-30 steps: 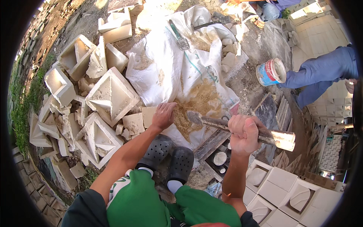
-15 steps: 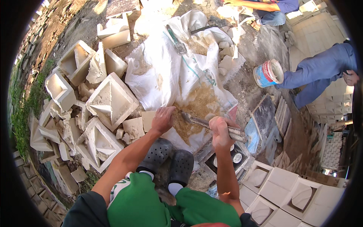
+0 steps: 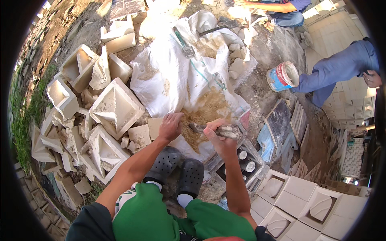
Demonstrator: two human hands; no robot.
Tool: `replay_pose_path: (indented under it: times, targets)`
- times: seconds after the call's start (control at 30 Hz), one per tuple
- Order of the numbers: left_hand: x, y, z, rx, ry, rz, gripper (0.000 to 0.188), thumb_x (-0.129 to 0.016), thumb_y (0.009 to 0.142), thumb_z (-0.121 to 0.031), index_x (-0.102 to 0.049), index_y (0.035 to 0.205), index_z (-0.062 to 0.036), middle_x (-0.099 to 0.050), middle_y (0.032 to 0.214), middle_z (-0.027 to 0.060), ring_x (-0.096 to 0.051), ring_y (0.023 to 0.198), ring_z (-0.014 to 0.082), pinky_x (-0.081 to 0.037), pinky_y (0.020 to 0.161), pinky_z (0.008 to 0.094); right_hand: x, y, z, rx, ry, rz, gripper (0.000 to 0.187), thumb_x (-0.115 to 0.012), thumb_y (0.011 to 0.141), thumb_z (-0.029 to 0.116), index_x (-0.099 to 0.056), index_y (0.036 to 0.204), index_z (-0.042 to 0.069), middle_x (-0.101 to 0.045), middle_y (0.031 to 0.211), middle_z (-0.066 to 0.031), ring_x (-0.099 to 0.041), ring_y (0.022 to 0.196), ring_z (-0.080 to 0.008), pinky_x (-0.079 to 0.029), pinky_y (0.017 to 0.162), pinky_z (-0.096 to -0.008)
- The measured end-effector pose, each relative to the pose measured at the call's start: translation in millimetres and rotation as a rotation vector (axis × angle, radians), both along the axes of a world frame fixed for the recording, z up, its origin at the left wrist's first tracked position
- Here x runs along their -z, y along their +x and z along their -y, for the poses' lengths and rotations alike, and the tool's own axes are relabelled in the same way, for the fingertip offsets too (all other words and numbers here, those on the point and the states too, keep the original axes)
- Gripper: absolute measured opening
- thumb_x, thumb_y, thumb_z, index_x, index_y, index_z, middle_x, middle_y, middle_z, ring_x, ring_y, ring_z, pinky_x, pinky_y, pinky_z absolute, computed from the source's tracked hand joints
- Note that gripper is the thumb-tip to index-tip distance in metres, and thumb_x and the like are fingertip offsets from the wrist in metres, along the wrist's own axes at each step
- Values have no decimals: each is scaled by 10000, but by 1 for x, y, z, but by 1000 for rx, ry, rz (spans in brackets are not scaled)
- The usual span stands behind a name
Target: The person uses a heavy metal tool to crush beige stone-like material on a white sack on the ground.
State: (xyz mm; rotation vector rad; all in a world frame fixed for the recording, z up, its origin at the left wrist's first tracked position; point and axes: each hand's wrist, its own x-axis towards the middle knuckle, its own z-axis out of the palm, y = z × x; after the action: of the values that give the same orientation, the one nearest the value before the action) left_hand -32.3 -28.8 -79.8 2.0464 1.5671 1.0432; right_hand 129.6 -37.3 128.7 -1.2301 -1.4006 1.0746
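Observation:
My right hand (image 3: 221, 136) is wrapped round a narrow, mortar-crusted hand tool (image 3: 230, 132). Its dark tip reaches left over the brown sand (image 3: 205, 106) heaped on a white woven sack (image 3: 161, 86). At the sack's near edge, my left hand (image 3: 171, 126) has its fingers curled over the cloth, apparently gripping it; the fingertips are partly hidden. A pale tile piece (image 3: 155, 127) lies beside that hand. Below my right hand sits a dark rectangular mould (image 3: 251, 170) with several round white-topped plugs. Further up on the sack rests a green-handled trowel (image 3: 185, 42).
Cast blocks (image 3: 116, 108) with triangular hollows are piled at the left. Patterned blocks (image 3: 301, 195) stand at the lower right. A blue-and-white bucket (image 3: 282, 76) is beside a standing person's legs (image 3: 341, 64). Another person (image 3: 287, 16) crouches at the far right. Boards (image 3: 277, 124) lean nearby.
My right hand has moved left with the tool, uncovering more of the mould's plugs. My left hand stays almost in place at the sack's edge. The whole view has shifted slightly.

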Motion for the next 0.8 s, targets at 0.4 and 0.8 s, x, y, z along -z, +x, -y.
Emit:
replay_pose_path:
  times: [0.4,0.8]
  targets:
    - [9,-4,1,1,16,-13,332,-553,775,-36,-556,1106,-57,-622,1032,111,-569,1002,284,-404,926,397,-58,27,4,-161,294,-467,289,-577,813,-33,-420,578,25,-466,530,-44,-411,447,-158,-338,423,-295]
    - [2,-1,1,-7,26,-3,349,-561,762,-25,-552,1109,-54,-623,1036,99,-573,1004,270,-405,921,394,26,5,-4,106,-92,12,257,-690,859,175,-563,691,27,-516,584,27,-430,543,-44,-346,527,-218]
